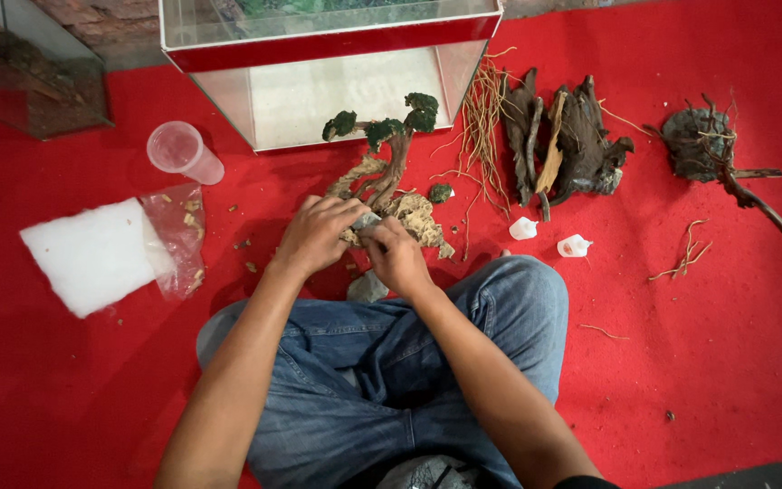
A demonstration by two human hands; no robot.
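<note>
I sit cross-legged on a red carpet (717, 344). A small bonsai-like driftwood tree (391, 154) with green moss tufts stands on a pale rough rock base (420, 217) in front of my knees. My left hand (317, 234) and my right hand (395, 255) press together at the near side of that base, fingers closed around a small grey piece (366, 221) against the rock. Another grey lump (368, 288) lies just below my hands by my leg.
An empty glass tank with a red rim (337, 41) stands behind the tree. Dark driftwood pieces (563, 140), thin roots (481, 127), a mossy branch (712, 149), two small white bottles (549, 237), a plastic cup (183, 152), white filter floss (92, 254) and a plastic bag (181, 237) lie around.
</note>
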